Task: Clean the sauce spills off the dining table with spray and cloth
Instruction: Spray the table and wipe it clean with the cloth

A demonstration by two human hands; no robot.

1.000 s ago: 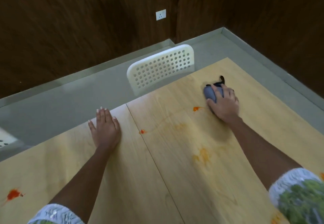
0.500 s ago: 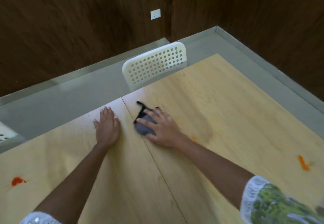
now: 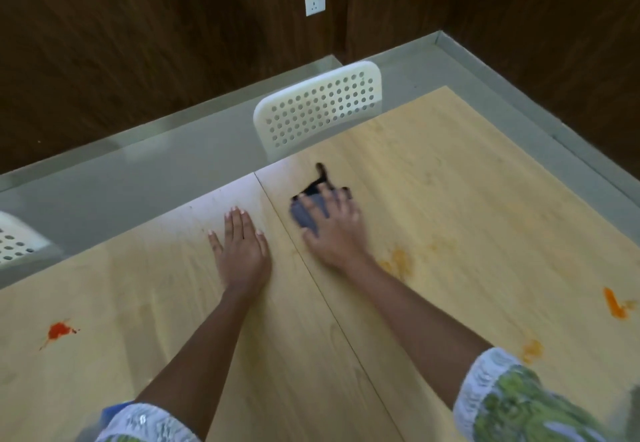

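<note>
Palm-down, the right hand [image 3: 334, 230] presses its spread fingers onto the grey cloth [image 3: 306, 214] just right of the surface [image 3: 467, 182] seam; left hand [image 3: 242, 246] lies flat, fingers together, just left of it

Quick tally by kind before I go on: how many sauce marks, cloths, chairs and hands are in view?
Red sauce spot: 1
Orange sauce marks: 3
Cloth: 1, under the right hand
Chairs: 2
Hands: 2, left, right
Total: 9
</note>
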